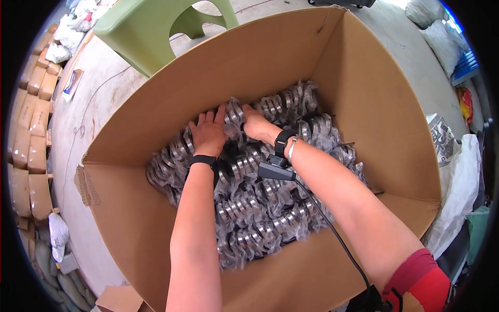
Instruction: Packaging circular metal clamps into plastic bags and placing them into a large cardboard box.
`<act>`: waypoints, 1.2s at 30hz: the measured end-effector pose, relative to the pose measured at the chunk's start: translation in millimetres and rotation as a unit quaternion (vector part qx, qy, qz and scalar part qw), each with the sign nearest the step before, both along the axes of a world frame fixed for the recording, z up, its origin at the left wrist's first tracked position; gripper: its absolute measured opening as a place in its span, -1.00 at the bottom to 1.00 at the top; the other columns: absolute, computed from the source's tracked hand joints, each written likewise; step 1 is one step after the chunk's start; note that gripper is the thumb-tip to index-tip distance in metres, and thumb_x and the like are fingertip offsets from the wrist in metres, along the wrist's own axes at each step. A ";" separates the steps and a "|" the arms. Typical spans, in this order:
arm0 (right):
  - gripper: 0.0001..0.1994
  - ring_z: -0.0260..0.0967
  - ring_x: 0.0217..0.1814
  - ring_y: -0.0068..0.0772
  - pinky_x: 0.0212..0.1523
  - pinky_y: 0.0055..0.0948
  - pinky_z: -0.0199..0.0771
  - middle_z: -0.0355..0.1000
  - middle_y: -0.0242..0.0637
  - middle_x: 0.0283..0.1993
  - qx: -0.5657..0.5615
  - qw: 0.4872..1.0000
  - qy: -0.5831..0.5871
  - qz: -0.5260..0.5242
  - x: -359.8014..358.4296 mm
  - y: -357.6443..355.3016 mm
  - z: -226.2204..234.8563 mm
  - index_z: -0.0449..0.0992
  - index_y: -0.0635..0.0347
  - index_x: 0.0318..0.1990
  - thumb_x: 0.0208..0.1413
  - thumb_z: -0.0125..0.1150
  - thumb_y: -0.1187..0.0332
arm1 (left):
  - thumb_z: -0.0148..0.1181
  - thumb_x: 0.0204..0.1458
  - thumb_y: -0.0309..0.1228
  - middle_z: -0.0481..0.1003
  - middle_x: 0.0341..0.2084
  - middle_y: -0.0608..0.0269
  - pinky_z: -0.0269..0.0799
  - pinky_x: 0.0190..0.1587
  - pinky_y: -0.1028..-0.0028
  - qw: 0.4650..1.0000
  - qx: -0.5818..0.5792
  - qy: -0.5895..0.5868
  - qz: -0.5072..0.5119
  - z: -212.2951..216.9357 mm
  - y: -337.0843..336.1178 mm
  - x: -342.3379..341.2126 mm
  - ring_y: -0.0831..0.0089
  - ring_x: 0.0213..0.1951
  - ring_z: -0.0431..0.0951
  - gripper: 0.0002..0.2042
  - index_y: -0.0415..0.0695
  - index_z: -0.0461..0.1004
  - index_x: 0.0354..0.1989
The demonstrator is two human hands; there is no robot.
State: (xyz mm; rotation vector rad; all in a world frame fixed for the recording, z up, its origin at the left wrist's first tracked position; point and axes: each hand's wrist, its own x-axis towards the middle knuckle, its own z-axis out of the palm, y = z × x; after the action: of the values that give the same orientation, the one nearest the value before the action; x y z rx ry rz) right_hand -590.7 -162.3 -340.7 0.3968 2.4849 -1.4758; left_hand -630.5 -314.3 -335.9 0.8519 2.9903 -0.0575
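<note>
Rows of shiny round metal pieces in clear plastic wrap [241, 205] fill the bottom of a large cardboard box [343, 270]. My left hand [209, 134] lies with its fingers stretched and apart over the far row, its index finger against a bundle of plastic-wrapped metal rings [235, 113]. On the other side of that bundle, my right hand [255, 126] is closed against it, with its fingertips partly hidden. Dark bands sit around both wrists. A black device with a cable [275, 170] is at my right wrist and covers some of the pieces below.
High cardboard walls surround both arms. Beyond the box's far left side stands a green plastic stool [140, 34]. Stacked cartons [36, 117] line the left edge. White plastic sacking [457, 190] lies outside the right wall. The black cable runs along my right forearm.
</note>
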 end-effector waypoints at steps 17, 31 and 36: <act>-0.39 0.14 0.29 0.10 0.23 -0.13 0.21 0.22 0.20 0.19 0.117 0.990 0.077 -0.005 -2.9 3.7 -20.4 0.09 0.34 0.24 -0.07 -0.01 0.62 | 0.41 -0.26 -0.19 0.19 0.21 0.17 0.02 0.16 -0.08 0.998 0.053 0.039 0.006 15.1 -0.4 16.9 0.15 0.20 0.20 -0.09 0.10 0.03 0.34; -0.38 0.22 0.28 -0.07 0.22 -0.32 0.24 0.29 0.13 0.15 0.046 0.983 0.179 0.017 98.8 43.6 174.6 0.15 0.40 0.20 -0.16 -0.11 0.70 | 0.42 -0.31 -0.39 0.28 0.07 0.09 0.23 0.06 0.12 0.952 0.297 0.045 -0.061 137.1 10.9 77.1 0.09 0.11 0.28 -0.31 -0.07 0.31 0.13; -0.50 0.31 0.18 -0.25 0.13 -0.38 0.34 0.32 -0.04 0.10 -0.133 0.977 0.166 0.024 224.5 47.5 310.9 0.16 0.37 0.19 0.02 -0.09 0.66 | 0.28 -0.20 -0.47 0.46 -0.20 0.04 0.41 -0.13 0.20 0.877 0.421 -0.066 -0.223 239.9 50.5 154.4 0.05 -0.13 0.46 -0.59 -0.15 0.43 -0.08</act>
State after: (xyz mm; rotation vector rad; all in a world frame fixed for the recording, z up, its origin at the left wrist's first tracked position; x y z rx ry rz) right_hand -366.2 -114.9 -29.8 0.0419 2.4584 -1.9597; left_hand -476.1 -263.7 -96.0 1.4943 2.5455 1.3025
